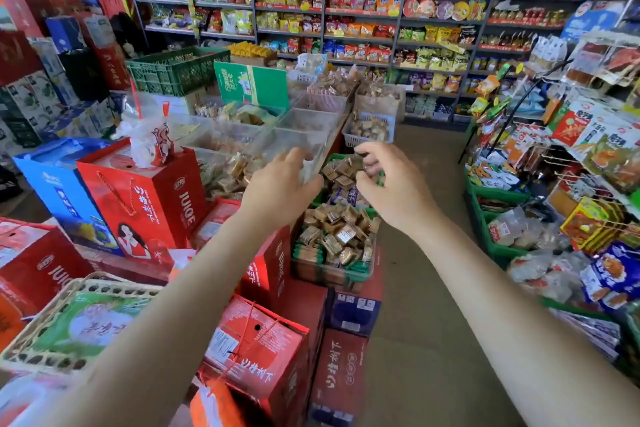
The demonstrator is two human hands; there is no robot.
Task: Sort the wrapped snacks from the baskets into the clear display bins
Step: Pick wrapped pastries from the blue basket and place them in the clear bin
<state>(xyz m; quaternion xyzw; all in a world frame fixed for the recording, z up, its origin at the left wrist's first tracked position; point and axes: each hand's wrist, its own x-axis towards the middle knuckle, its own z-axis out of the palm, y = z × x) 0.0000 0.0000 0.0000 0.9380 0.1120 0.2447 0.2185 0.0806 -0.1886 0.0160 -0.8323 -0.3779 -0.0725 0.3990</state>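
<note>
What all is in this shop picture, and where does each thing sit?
green baskets: two, heaped with brown wrapped snacks, centre
white basket: one, holding snacks, behind the green ones
clear display bins: several, some with snacks, centre-left
red juice boxes: several, left and foreground
blue box: one, far left
green crate: one, back left
wall shelves: many coloured packets, across the back
left hand: fingers spread at a clear bin's edge
right hand: fingers curled among the snacks in the far green basket

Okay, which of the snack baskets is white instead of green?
The white basket farthest away, beyond the right hand, beside the clear bins. The two nearer baskets have green rims.
</note>
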